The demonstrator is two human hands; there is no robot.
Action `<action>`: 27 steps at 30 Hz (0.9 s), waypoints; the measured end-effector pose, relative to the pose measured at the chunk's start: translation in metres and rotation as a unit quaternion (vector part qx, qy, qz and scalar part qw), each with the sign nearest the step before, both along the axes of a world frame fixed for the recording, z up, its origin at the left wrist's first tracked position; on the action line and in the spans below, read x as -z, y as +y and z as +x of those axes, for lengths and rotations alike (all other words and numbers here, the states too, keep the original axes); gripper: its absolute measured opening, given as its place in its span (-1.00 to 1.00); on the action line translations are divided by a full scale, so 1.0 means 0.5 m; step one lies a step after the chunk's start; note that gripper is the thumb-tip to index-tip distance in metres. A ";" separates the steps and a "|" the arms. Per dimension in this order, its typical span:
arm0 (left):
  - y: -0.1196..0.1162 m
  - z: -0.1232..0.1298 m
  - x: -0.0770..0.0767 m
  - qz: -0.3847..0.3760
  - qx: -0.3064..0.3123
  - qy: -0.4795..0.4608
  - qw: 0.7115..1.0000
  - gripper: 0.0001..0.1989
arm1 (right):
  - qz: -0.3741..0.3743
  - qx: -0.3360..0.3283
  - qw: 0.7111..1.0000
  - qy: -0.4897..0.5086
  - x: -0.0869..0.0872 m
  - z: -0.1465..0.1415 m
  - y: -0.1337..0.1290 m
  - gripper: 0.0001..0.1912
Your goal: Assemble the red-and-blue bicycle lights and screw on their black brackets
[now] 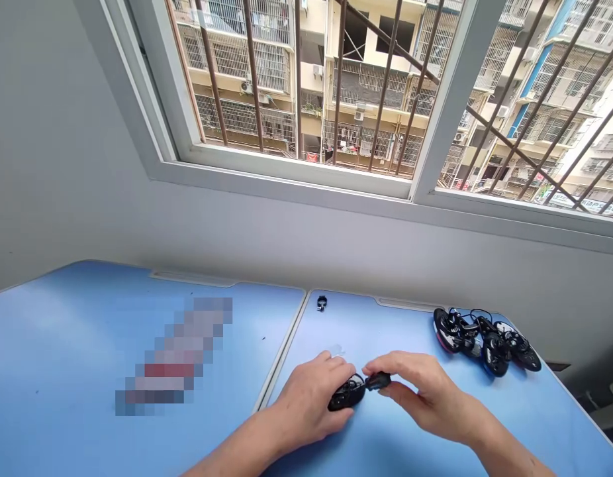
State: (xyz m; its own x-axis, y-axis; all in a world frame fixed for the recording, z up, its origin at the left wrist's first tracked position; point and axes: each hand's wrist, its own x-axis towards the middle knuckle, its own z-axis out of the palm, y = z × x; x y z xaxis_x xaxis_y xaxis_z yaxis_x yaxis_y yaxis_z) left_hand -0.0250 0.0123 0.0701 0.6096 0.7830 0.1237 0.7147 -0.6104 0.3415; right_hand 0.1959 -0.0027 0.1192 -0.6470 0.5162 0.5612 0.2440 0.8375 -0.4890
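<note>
Your left hand [316, 395] is closed around a black oval part [347, 392], pinning it on the blue table [410, 457] just right of the seam between the two panels. Your right hand [420, 391] grips the black handle of a small tool [378, 381] between thumb and fingers; its tip meets the part's right side, exact contact point too small to tell. A scrap of clear film [337, 350] lies just beyond your left fingers. Small black clamp [322, 303] sits near the far edge, well apart from both hands. Cluster of black parts with cables [486, 341] is off to the right, clear of your right hand. Pixelated patch on the left panel, content unreadable. White-framed window [286, 177] with brown bars behind the table.
</note>
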 end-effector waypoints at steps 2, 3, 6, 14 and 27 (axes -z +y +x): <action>0.000 0.000 0.002 0.007 0.001 0.004 1.000 -0.76 | -0.006 0.001 1.000 0.008 0.007 -0.004 0.004 -0.64; 0.001 0.000 0.002 0.009 0.002 0.005 1.000 -0.77 | -0.001 0.000 1.000 0.012 0.010 -0.006 0.005 -0.64; 0.002 -0.001 0.004 0.008 0.007 0.005 1.000 -0.75 | 0.033 -0.007 0.999 0.023 0.014 -0.013 0.008 -0.58; 0.003 -0.001 0.008 0.009 0.010 0.002 1.000 -0.76 | 0.064 0.033 0.997 0.017 0.013 -0.020 -0.010 -0.69; 0.004 0.001 0.005 0.018 -0.023 0.026 0.999 -0.82 | 0.075 0.152 0.982 0.086 0.051 -0.051 -0.003 -0.89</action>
State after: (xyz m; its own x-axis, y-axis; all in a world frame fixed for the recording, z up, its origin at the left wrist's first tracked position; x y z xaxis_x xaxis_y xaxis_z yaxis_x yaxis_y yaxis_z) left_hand -0.0246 0.0143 0.0674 0.5792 0.8060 0.1218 0.7589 -0.5877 0.2805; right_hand 0.1705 -0.0044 0.0939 -0.3648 0.5744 0.7328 0.4179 0.8043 -0.4225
